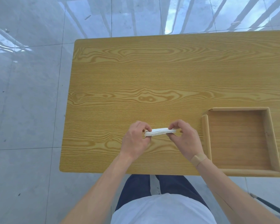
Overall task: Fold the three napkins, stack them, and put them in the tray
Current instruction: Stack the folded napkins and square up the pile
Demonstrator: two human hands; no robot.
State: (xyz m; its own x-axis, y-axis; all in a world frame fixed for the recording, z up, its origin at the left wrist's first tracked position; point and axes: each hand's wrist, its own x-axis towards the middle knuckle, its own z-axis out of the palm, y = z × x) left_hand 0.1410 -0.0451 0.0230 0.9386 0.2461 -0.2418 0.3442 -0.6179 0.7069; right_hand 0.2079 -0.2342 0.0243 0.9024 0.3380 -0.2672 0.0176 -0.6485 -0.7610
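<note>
Meanwhile both hands [160, 138] pinch stacked napkins [159, 132] beside the bare tray [206, 139].

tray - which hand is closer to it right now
Right. The right hand pinches the napkin stack's end just left of the tray; the left hand holds the far end.

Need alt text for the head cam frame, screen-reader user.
Seen from above, a person's left hand and right hand pinch opposite ends of a white stack of folded napkins above a wooden table. An empty wooden tray sits on the table to the right, near the front edge. Glossy floor tiles surround the table.
</note>
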